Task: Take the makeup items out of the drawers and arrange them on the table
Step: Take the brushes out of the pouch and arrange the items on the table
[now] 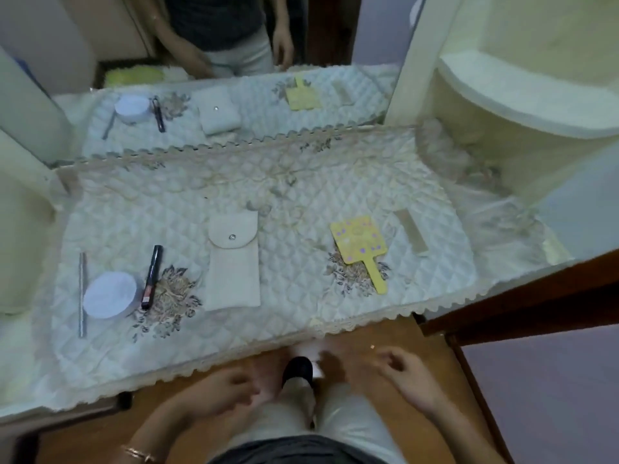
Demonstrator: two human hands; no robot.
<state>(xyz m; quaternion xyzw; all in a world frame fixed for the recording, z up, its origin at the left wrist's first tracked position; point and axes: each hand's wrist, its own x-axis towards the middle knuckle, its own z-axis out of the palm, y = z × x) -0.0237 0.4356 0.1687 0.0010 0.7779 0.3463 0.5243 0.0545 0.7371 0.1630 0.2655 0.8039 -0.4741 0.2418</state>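
Observation:
Several makeup items lie on the quilted white cloth of the dressing table [291, 195]. From the left: a thin silver stick [82, 294], a round white compact [110, 294], a black tube with a red end [152, 277], a cream snap pouch [234, 259], a yellow hand mirror [360, 249] and a pale comb [411, 236]. My left hand [217, 395] and my right hand [407, 373] hang below the table's front edge, both blurred, fingers loosely curled, with nothing seen in them. No drawer is in view.
A mirror [234, 78] behind the table reflects the items and the person. Rounded cream shelves [522, 105] rise at the right, a cream side unit [23, 229] at the left. A dark wooden frame [522, 303] stands at the right. Brown floor and a black shoe [298, 370] lie below.

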